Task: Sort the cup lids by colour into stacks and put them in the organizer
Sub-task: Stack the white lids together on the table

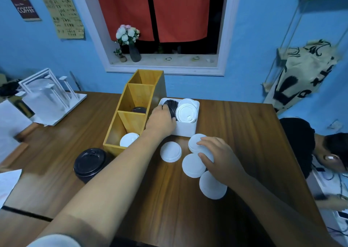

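My left hand [162, 119] reaches into the white bin [185, 129] and grips a black lid [172, 106] standing on edge beside upright white lids [187, 113]. My right hand [216, 155] holds a small stack of white lids [195, 143] on the table. More white lids lie flat around it: one [170, 152] to the left, one [193, 165] below, one [212, 185] nearest me. The wooden organizer [113, 131] holds a white lid [129, 139] in its front compartment and a black lid [139, 109] in the middle one. A stack of black lids [89, 163] stands in front of the organizer.
A white rack with a clear pitcher [47, 98] stands at the table's back left. Papers [9, 184] lie at the left edge. Another person [331, 152] leans in at the table's right side. A blue wall with a windowsill runs behind the table.
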`<state>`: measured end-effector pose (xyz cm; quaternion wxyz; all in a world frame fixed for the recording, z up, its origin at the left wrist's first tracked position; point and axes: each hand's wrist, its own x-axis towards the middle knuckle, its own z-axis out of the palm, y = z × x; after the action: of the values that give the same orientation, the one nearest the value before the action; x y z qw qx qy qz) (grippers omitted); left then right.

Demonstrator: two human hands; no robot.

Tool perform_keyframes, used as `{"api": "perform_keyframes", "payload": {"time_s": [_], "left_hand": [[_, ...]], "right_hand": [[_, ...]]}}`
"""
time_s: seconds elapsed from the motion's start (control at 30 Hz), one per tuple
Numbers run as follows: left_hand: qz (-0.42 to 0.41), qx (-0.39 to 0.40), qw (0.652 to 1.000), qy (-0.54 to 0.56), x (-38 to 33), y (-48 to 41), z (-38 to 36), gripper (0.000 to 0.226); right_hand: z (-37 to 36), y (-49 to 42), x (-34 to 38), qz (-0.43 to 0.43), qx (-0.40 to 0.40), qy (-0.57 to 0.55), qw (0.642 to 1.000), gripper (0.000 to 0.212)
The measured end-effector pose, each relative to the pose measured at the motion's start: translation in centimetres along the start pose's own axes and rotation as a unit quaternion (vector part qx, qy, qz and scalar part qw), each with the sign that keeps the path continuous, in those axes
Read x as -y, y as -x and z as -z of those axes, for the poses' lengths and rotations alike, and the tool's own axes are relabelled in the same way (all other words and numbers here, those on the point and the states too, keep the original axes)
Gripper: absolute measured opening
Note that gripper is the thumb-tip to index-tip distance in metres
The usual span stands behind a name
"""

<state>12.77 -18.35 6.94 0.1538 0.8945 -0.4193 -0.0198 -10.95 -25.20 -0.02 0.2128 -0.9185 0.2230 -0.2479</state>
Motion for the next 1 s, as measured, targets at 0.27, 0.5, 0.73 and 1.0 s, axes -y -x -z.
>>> {"api": "perform_keyframes", "payload": {"time_s": [0.27,0.5,0.73,1.0], "left_hand": [[0.01,0.038,0.998,-0.049,0.2,-2.6,0.7,0.065],[-0.031,-0.05,0.998,0.008,0.6,-0.8,1.6,0.061],[-0.164,-0.092,0.981,0.046,1.6,5.6,4.6,0.061],[-0.19,0.162,0.964,-0.092,4.4,13.8,-1.7,0.057]], "right_hand": [[-1.0,-0.5,0.7,-0.006,-0.005,-0.041,0.999,0.042],[-2.5,-0.3,0.3,-0.016,-0.042,-0.072,0.996,0.052],[-2.4,0.4,0.7,-0.019,-0.035,-0.078,0.996,0.033],[-2.8,1.1,0.4,-0.056,-0.041,-0.055,0.996,0.033]]}}
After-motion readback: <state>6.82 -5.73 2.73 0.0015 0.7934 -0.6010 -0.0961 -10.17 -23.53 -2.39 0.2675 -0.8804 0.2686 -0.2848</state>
